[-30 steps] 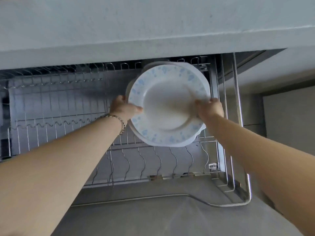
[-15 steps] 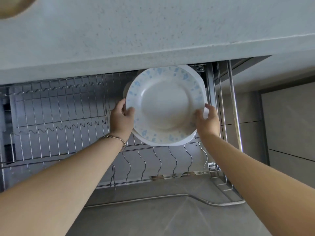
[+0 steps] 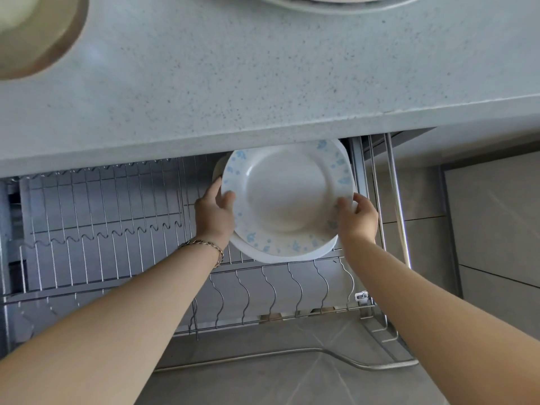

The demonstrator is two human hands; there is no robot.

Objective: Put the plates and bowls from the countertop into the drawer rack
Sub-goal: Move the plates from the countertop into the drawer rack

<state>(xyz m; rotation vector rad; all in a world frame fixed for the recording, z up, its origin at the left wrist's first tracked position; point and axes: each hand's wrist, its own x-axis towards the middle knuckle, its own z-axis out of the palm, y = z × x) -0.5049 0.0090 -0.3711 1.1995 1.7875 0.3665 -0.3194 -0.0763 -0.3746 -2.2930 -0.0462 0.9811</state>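
Beneath the tabletop's (image 3: 263, 83) front edge, fingers (image 3: 229, 197) of the left hand (image 3: 214, 213) clamped on the left rim of a blue-flowered white plate (image 3: 287, 197), thumb across its face. Right hand (image 3: 358, 216) likewise curled round the right rim. Held upright, face to the camera, at the right end of the pulled-out drawer rack (image 3: 117, 229), just in front of a second white plate (image 3: 277, 257). Thin bracelet (image 3: 204, 245) on the left wrist. Up on the tabletop, two more dishes (image 3: 35, 33), cropped by the frame.
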